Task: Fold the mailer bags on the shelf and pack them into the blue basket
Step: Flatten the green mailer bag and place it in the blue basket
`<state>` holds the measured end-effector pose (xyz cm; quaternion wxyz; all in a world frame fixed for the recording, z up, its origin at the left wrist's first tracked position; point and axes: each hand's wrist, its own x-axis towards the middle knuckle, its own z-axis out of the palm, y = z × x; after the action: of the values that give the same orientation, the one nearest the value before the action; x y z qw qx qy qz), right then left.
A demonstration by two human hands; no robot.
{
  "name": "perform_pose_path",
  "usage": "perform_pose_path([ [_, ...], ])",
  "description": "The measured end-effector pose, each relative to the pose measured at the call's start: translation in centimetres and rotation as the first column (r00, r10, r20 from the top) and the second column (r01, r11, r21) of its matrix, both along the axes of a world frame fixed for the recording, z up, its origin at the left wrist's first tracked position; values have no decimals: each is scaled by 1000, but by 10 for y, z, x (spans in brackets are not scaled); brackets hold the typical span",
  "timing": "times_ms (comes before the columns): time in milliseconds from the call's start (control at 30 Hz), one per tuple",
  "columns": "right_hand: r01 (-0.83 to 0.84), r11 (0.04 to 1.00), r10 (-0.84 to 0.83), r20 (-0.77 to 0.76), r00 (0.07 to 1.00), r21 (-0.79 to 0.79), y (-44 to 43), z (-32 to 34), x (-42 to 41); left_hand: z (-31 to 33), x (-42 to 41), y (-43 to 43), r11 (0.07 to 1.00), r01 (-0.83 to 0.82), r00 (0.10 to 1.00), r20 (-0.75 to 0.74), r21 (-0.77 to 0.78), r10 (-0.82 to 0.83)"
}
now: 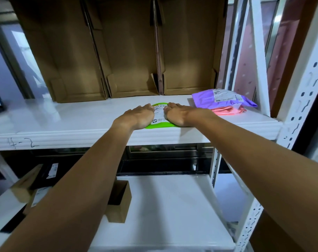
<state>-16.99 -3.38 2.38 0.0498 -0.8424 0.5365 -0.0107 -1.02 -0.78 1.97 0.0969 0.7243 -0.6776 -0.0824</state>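
A bright green mailer bag point(159, 125) with a white label lies flat near the front edge of the white upper shelf point(63, 120). My left hand point(139, 115) presses flat on its left half, and my right hand point(180, 114) presses flat on its right half, fingers straight and pointing toward the back. Most of the bag is hidden beneath my palms. To the right, a purple mailer bag point(223, 99) with a label rests on top of a pink mailer bag point(229, 110). No blue basket is in view.
Several brown cardboard boxes point(131, 51) stand open along the back of the shelf. A white perforated upright point(299, 91) frames the right side. On the lower shelf point(163, 206) sit a small open cardboard box point(120, 202) and dark labelled packages point(47, 171) at the left.
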Motion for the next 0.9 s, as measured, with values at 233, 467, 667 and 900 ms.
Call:
perform_pose_path([
  [233,-24,999,26,96,995,-23,18,6,-12,-6,4,-5,995,-77,980,-188,-66,63],
  [467,-32,982,84,282,956,-185,27,9,-19,-4,2,8,961,60,868,-461,-270,-184],
  [667,-69,993,105,433,895,-98,21,6,-12,-3,-10,14,919,189,931,-234,-346,-280],
  [900,26,996,20,476,879,-91,7,3,-7,-1,-13,-9,995,65,861,-500,-77,-95],
])
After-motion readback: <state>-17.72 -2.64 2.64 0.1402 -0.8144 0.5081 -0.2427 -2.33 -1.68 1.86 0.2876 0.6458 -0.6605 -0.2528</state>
